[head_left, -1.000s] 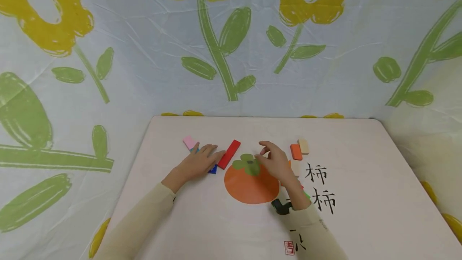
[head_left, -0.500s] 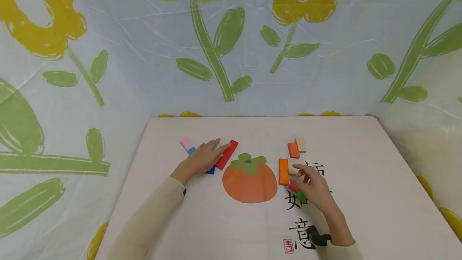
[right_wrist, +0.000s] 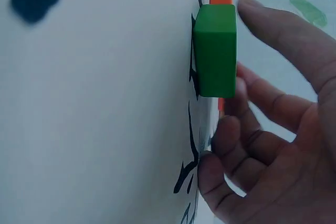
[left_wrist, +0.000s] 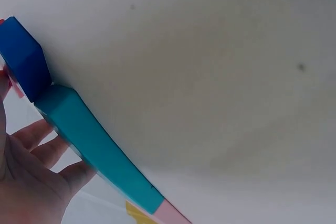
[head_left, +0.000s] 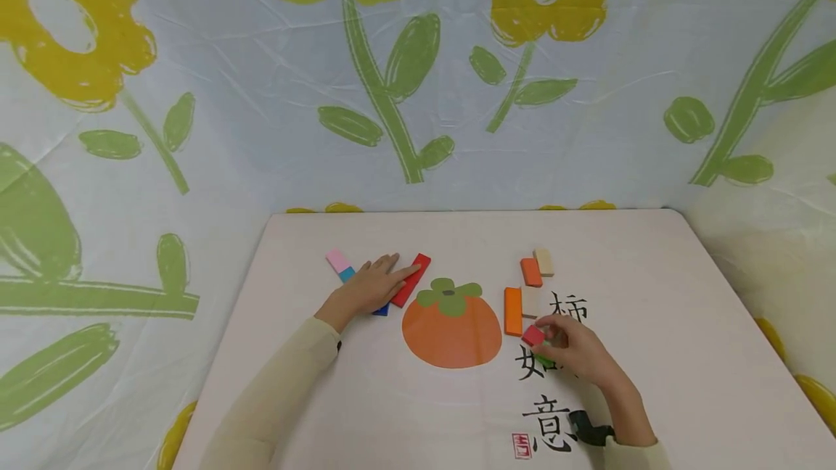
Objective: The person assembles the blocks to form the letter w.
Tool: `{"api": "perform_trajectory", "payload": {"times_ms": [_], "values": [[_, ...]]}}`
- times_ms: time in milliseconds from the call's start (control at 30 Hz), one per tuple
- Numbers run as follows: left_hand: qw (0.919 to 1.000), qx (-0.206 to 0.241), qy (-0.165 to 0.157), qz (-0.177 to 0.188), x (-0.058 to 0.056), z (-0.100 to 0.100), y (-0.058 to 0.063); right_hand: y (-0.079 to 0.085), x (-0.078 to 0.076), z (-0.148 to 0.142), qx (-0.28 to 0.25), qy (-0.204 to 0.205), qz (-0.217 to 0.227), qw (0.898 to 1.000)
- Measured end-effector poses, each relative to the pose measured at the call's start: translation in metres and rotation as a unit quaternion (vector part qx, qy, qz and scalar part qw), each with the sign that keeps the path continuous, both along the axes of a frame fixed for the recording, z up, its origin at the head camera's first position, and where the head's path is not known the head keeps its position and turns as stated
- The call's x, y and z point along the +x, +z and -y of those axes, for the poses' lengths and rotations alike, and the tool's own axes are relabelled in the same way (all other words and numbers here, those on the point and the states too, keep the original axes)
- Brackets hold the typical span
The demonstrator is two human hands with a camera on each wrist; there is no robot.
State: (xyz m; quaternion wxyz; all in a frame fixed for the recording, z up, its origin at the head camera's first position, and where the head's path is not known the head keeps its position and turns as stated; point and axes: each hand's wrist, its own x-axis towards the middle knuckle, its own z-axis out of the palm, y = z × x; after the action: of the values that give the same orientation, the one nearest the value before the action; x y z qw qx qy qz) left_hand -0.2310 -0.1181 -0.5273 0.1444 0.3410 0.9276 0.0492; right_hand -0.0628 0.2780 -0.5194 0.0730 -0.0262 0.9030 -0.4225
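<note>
Pinkish-red block (head_left: 533,336) is showing between the thumb and index finger of our right hand (head_left: 578,350), right of the printed persimmon (head_left: 451,336); the fingers are curving about it, but we cannot tell whether they are pinching it. Just beside it, a green block (right_wrist: 215,56) is lying partly under that hand. A long orange block (head_left: 513,311) and a cream block (head_left: 530,302) are resting side by side just beyond, with an orange-red block (head_left: 532,272) and a tan block (head_left: 544,262) farther off. We are laying our left hand (head_left: 366,290), fingers spread, over a teal block (left_wrist: 100,145), its index finger crossing a long red block (head_left: 408,287). Dark-blue (left_wrist: 23,59) and pink (head_left: 338,261) blocks are adjoining the teal one on the pale surface (head_left: 653,325).
</note>
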Motion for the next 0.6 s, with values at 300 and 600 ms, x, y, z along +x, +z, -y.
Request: {"api": "perform_trajectory", "payload": {"times_ms": [300,600], "values": [[0.9999,0.008,0.002,0.007,0.0034,0.0006,0.0029,-0.0042,-0.0037,0.0064,0.034,-0.020,0.004,0.999],[0.9999,0.013,0.005,0.005,0.0064,-0.0010,0.0067,-0.0045,-0.0045,0.0075,0.056,-0.032,-0.006,0.998]]}}
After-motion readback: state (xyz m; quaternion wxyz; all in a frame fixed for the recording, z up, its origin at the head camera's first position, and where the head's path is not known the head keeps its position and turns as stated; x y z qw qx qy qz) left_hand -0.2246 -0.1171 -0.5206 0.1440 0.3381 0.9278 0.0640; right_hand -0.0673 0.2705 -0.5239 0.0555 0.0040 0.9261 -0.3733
